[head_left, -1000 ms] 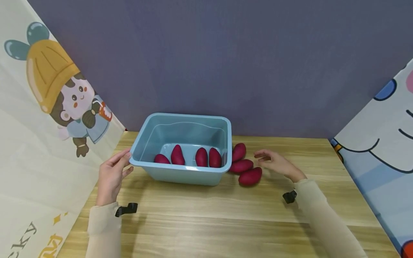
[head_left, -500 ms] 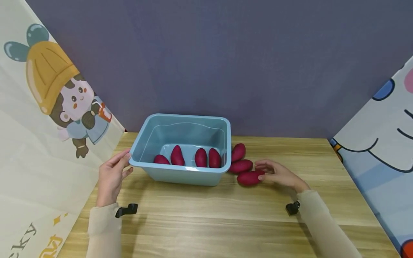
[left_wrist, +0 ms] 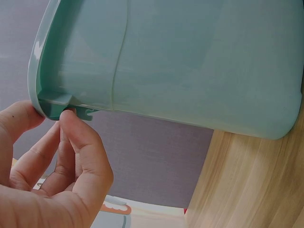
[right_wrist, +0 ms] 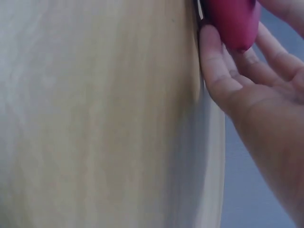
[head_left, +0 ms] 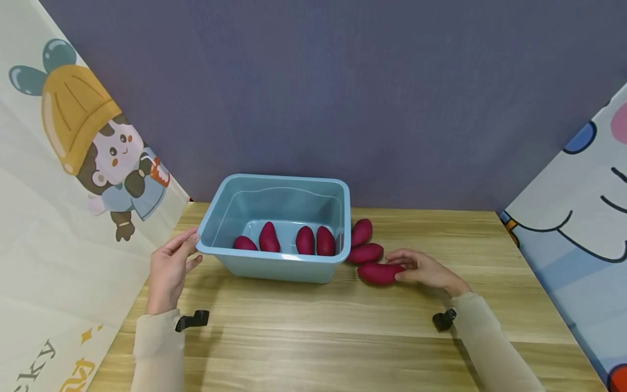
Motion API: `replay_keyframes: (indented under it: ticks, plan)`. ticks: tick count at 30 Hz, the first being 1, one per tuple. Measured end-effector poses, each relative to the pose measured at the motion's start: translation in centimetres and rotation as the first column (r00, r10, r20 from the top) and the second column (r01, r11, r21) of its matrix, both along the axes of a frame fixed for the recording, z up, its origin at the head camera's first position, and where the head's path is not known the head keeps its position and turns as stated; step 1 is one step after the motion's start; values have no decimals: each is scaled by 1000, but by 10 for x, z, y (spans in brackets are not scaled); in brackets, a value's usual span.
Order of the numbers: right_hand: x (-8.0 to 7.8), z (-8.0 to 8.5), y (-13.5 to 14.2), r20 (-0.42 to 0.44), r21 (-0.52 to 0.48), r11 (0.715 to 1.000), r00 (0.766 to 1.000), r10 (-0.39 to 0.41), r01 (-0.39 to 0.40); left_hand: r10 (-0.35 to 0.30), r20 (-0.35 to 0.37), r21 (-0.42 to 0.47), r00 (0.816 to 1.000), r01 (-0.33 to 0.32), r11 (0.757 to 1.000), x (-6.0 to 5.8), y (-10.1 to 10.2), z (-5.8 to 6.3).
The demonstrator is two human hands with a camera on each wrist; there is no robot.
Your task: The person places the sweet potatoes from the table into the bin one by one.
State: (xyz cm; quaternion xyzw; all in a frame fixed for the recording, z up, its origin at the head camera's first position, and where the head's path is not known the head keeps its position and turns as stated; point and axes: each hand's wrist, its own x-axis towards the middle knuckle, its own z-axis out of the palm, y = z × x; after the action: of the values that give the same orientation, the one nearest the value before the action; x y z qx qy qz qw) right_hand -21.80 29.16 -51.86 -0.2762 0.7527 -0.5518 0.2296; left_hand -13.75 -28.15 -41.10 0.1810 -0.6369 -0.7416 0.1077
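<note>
A light blue plastic bin (head_left: 274,268) stands on the table, with several dark red sweet potatoes inside, one of them (head_left: 269,237) upright near the middle. My left hand (head_left: 168,267) pinches the bin's rim at its near left corner; in the left wrist view, the thumb and fingertips (left_wrist: 78,128) meet at the rim. To the right of the bin, my right hand (head_left: 426,269) grips one end of a sweet potato (head_left: 376,274) lying nearest me. The right wrist view shows that sweet potato (right_wrist: 232,23) between thumb and fingers, partly cut off by the frame.
Two more sweet potatoes, one behind (head_left: 361,232) and one in the middle (head_left: 366,253), lie against the bin's right side. A dark grey wall (head_left: 416,109) rises behind the wooden table (head_left: 313,337). Printed cartoon panels flank both sides.
My right hand has come down and toward me and taken hold of the nearest sweet potato, which has turned more level. The left hand and bin have stayed in place.
</note>
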Motion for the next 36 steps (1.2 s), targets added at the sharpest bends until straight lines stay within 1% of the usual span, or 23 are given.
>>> replay_keyframes:
  ticks: [6,9,13,16,23,27,32,36]
  plan:
    - [0,-6,2,0,-9,1000,1000,-14,14,1,3,0,1000,-1,1000,-1,-1,0]
    - [2,-7,2,39,-8,999,999,-31,31,2,-1,4,1000,-2,1000,0,-1,0]
    - [7,-4,2,95,-17,997,993,-75,76,0,-6,8,1000,0,1000,0,-1,0]
    - [10,1,2,103,-29,992,988,-117,121,-4,-7,11,1000,4,1000,0,-1,0]
    - [13,21,-2,74,-70,977,977,-199,204,-1,-3,12,1000,1,1000,0,-2,-1]
    - [15,35,-4,74,-67,964,964,-254,259,1,0,10,1000,-1,1000,-1,-2,-1]
    - [16,59,-7,62,-66,948,949,-308,312,5,-2,10,1000,-5,1000,-1,-2,-1]
    - [14,80,-7,51,-133,936,946,-322,326,3,-9,19,1000,-3,1000,-1,-2,-1]
